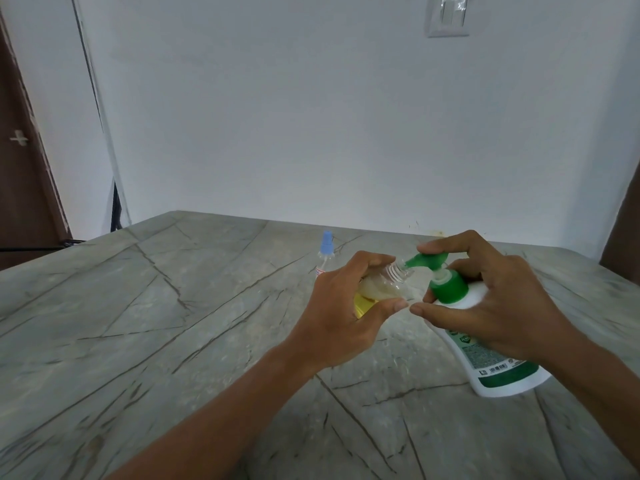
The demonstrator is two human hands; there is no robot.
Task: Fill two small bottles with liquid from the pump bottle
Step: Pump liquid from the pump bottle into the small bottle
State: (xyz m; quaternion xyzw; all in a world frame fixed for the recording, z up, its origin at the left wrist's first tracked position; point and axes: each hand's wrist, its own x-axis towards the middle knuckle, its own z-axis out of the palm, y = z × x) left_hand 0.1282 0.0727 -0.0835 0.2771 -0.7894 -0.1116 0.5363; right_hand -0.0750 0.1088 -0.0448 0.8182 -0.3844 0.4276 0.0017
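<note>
My left hand point(341, 317) grips a small clear bottle point(381, 284), tilted with its threaded open neck against the green pump spout. Pale liquid lies inside it, and a yellow part shows under my palm. My right hand point(491, 303) curls round the white pump bottle point(498, 362), forefinger on top of its green pump head point(427, 261). The pump bottle stands tilted on the table. A second small clear bottle point(325, 259) with a blue spray cap stands behind my left hand, partly hidden.
The grey veined stone table point(156, 323) stretches wide to the left and front. A white wall rises behind it with a switch plate point(448, 15) up high. A dark door point(20, 150) stands at far left.
</note>
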